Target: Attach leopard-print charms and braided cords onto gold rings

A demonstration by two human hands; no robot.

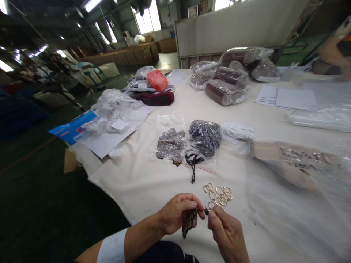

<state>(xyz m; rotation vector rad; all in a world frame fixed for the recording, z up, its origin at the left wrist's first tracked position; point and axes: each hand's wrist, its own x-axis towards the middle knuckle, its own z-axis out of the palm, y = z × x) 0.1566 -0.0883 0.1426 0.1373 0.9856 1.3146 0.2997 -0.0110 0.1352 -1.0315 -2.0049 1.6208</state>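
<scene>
White cloth covers a broad table (131, 182) that fills most of the scene, with a grey panel (233, 31) standing beyond its far edge. Across the near right spreads a cloudy plastic bag (285, 215), its beige upper part marked with dark handwriting. Far and right of the middle, wrapped dark packages (226, 93) are heaped on one another; at the far right edge another person's forearm (331, 54) reaches in over the table. Clear plastic bags (115, 104) lie crumpled on the left, and farther back a red bundle (157, 80) sits on a pile above a dark red pouch (157, 98). In the middle, a black bundle (205, 135) in clear plastic lies just right of a clear bag of patterned pieces (170, 144). Nearest are the person's two hands, close together over the near part of the table. The left hand (182, 213) pinches a brown and black patterned piece (188, 223), which hangs below its fingers, while the right hand (227, 232) grips a small dark item (206, 211) at its fingertips, too small to identify. Thin gold-coloured rings (222, 200) lie in a loose, partly overlapping cluster just beyond the right hand
</scene>
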